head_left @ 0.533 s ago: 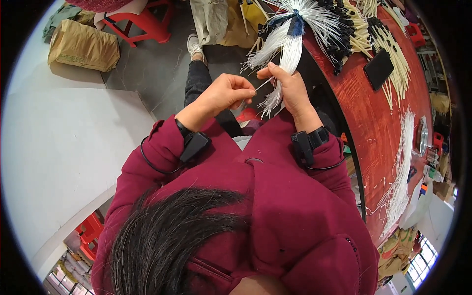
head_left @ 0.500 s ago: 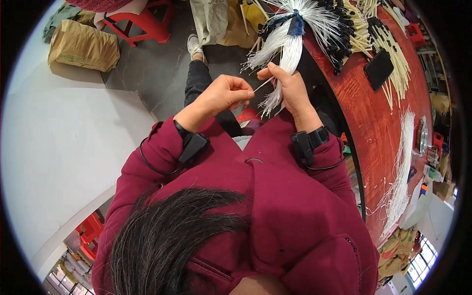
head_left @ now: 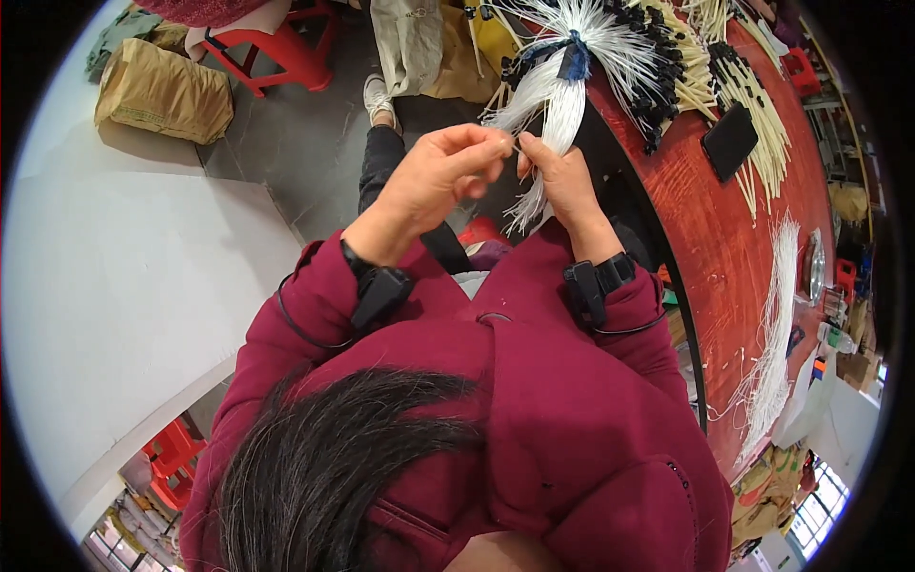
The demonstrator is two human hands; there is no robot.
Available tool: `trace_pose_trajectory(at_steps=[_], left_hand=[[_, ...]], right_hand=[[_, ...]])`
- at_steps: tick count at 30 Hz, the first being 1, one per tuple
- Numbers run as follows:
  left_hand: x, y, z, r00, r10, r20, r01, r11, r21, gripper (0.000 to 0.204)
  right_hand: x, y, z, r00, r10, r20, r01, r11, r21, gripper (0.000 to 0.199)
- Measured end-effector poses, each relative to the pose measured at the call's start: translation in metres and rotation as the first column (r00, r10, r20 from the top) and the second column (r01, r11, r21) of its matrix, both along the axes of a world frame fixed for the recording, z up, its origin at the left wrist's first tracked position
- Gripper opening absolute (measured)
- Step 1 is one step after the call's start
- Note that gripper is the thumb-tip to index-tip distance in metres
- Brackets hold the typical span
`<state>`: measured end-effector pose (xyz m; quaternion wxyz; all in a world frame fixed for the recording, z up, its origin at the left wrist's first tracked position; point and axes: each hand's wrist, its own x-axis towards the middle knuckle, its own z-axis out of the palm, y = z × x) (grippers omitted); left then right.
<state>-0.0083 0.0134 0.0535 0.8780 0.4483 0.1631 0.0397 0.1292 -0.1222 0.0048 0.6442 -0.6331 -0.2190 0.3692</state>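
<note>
A thick bundle of white cords, bound with a dark blue band, hangs over the edge of the red table. My right hand is closed around its lower part, thumb up, and the loose ends show below the fist. Close to that thumb, my left hand is pinched, its fingertips slightly blurred. A short bit of thin cord seems to run between the two hands; most of it is hidden by the fingers. Black-tipped cream sticks lie right beside the bundle.
On the red table are a black phone, more cream sticks and a pile of loose white cords. To the left are a white board, a brown paper sack and a red stool.
My left hand has moved right and slightly up, closing the gap to my right thumb. The white cord stretched between the hands is now mostly hidden. My right hand has barely shifted.
</note>
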Motion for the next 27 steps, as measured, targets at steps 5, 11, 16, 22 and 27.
trace_pose_trajectory(at_steps=[5, 11, 16, 22, 27], left_hand=[[0.041, -0.007, -0.002, 0.971, 0.237, 0.032, -0.231, 0.964, -0.136, 0.02], [0.037, 0.016, -0.041, 0.959, 0.267, 0.098, -0.258, 0.673, 0.693, 0.017], [0.014, 0.024, -0.057, 0.941, -0.001, 0.339, -0.334, 0.168, 0.928, 0.012], [0.007, 0.014, -0.057, 0.959, -0.159, 0.233, -0.249, -0.087, 0.965, 0.011], [0.004, 0.011, -0.052, 0.995, 0.023, 0.094, -0.094, 0.464, 0.881, 0.012]], right_hand=[[-0.003, 0.0, 0.004, 0.999, -0.033, -0.029, 0.032, 0.999, -0.022, 0.027], [-0.003, -0.001, 0.008, 0.996, -0.022, -0.09, 0.021, 1.0, -0.016, 0.026], [-0.003, -0.001, 0.011, 0.991, 0.009, -0.132, -0.009, 1.0, 0.002, 0.027], [-0.003, -0.001, 0.01, 0.985, 0.006, -0.171, -0.006, 1.0, 0.0, 0.028], [-0.002, -0.002, 0.009, 0.984, 0.033, -0.174, -0.03, 0.999, 0.019, 0.027]])
